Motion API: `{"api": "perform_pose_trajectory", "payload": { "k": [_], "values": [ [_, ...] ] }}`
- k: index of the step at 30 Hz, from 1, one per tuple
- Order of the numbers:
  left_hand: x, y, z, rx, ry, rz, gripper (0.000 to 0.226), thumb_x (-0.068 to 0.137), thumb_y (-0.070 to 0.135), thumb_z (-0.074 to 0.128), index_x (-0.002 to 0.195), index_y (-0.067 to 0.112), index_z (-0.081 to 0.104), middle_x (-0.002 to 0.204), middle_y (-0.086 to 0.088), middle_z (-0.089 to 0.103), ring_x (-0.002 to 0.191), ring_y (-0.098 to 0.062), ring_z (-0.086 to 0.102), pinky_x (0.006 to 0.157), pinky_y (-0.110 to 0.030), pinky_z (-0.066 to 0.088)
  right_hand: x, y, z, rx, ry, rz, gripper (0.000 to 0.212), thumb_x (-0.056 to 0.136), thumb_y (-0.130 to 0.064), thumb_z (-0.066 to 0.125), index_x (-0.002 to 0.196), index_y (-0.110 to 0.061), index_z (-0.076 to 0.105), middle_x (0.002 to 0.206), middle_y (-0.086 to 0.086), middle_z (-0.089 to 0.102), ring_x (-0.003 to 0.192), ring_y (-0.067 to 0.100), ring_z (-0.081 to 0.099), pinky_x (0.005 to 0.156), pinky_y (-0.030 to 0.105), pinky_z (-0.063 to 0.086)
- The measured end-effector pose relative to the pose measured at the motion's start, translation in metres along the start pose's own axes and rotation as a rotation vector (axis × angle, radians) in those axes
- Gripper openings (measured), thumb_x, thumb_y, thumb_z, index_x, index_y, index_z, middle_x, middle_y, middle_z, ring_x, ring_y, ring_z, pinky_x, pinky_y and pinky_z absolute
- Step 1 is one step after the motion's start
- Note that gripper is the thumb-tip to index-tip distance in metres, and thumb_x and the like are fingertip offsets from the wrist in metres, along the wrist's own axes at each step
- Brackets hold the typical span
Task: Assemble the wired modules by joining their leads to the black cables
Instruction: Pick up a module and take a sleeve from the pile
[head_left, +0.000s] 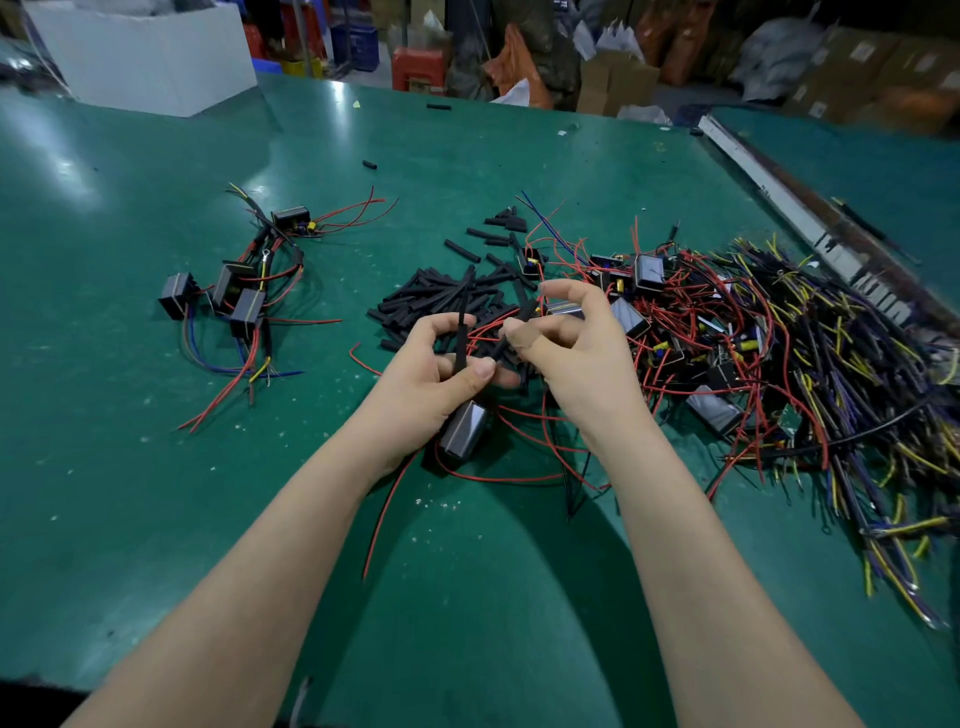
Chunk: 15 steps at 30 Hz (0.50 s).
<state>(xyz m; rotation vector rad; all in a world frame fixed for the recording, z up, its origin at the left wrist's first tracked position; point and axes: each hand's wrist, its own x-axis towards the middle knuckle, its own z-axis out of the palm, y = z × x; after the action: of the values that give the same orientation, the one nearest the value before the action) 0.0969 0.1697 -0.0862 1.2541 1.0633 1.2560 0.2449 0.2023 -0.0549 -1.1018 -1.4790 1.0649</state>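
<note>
My left hand (431, 374) grips a black sleeve (461, 332) that stands upright between thumb and fingers. A black module (465, 428) with red leads hangs below that hand's palm. My right hand (576, 353) pinches a second black sleeve (514, 327) that slants up to the right, close to the left hand. Red leads (519, 415) trail from between the hands onto the green table (156, 467). Behind the hands lies a heap of loose black sleeves (436, 291).
Several modules with joined wires (234, 296) lie at the left. A pile of modules with red leads (649, 312) sits on the right, and a mass of black, yellow and purple cables (857, 389) beyond it. A white box (145, 57) stands far left.
</note>
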Motion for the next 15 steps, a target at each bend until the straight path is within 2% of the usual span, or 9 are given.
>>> {"api": "perform_pose_trajectory", "payload": {
  "k": [2, 4, 8, 11, 14, 15],
  "values": [
    [-0.0003, 0.0011, 0.0008, 0.07, -0.016, -0.012, 0.028, 0.093, 0.023, 0.055, 0.115, 0.029, 0.038, 0.086, -0.002, 0.075, 0.088, -0.014, 0.071, 0.089, -0.028, 0.05, 0.0004, 0.0013, -0.0008, -0.027, 0.017, -0.007, 0.037, 0.085, -0.017, 0.072, 0.111, -0.024, 0.047, 0.078, -0.003, 0.071, 0.089, 0.014, 0.062, 0.087, 0.022, 0.043],
    [-0.0003, 0.0006, 0.0017, 0.111, -0.006, -0.011, 0.03, 0.091, 0.029, 0.058, 0.115, 0.031, 0.04, 0.086, 0.0, 0.075, 0.089, -0.013, 0.07, 0.09, -0.028, 0.049, 0.0002, 0.0012, -0.0012, -0.023, 0.024, -0.001, 0.037, 0.084, -0.017, 0.073, 0.111, -0.023, 0.048, 0.079, -0.003, 0.071, 0.087, 0.01, 0.062, 0.085, 0.02, 0.042],
    [-0.0004, -0.0008, 0.0033, 0.103, 0.04, 0.034, 0.021, 0.094, 0.022, 0.056, 0.112, 0.028, 0.047, 0.082, -0.003, 0.075, 0.085, -0.017, 0.071, 0.085, -0.028, 0.054, -0.0001, 0.0006, -0.0037, -0.012, -0.103, 0.055, 0.032, 0.084, -0.017, 0.074, 0.104, -0.025, 0.05, 0.073, -0.011, 0.072, 0.079, 0.002, 0.065, 0.077, 0.012, 0.046],
    [-0.0009, -0.0001, 0.0045, 0.121, 0.023, 0.064, 0.016, 0.095, 0.018, 0.054, 0.111, 0.02, 0.053, 0.08, -0.004, 0.074, 0.083, -0.016, 0.072, 0.078, -0.025, 0.055, 0.0007, 0.0023, -0.0054, -0.056, -0.181, 0.089, 0.027, 0.086, -0.021, 0.072, 0.1, -0.03, 0.051, 0.074, -0.016, 0.072, 0.081, 0.002, 0.066, 0.081, 0.021, 0.049],
    [-0.0001, 0.0009, 0.0059, 0.111, 0.033, 0.06, 0.014, 0.094, 0.013, 0.055, 0.108, 0.018, 0.056, 0.075, 0.001, 0.074, 0.078, -0.01, 0.071, 0.072, -0.018, 0.053, 0.0002, 0.0003, -0.0052, -0.042, -0.124, 0.068, 0.003, 0.093, -0.028, 0.063, 0.094, -0.029, 0.06, 0.073, -0.015, 0.07, 0.076, -0.002, 0.063, 0.073, 0.017, 0.047],
    [-0.0002, 0.0015, 0.0063, 0.098, 0.041, 0.055, 0.014, 0.094, 0.012, 0.056, 0.106, 0.018, 0.056, 0.074, 0.002, 0.074, 0.077, -0.01, 0.071, 0.071, -0.018, 0.053, 0.0, 0.0003, -0.005, -0.047, -0.085, 0.048, 0.004, 0.094, -0.029, 0.06, 0.091, -0.028, 0.063, 0.075, -0.014, 0.068, 0.075, -0.002, 0.06, 0.072, 0.018, 0.046]
  ]
}}
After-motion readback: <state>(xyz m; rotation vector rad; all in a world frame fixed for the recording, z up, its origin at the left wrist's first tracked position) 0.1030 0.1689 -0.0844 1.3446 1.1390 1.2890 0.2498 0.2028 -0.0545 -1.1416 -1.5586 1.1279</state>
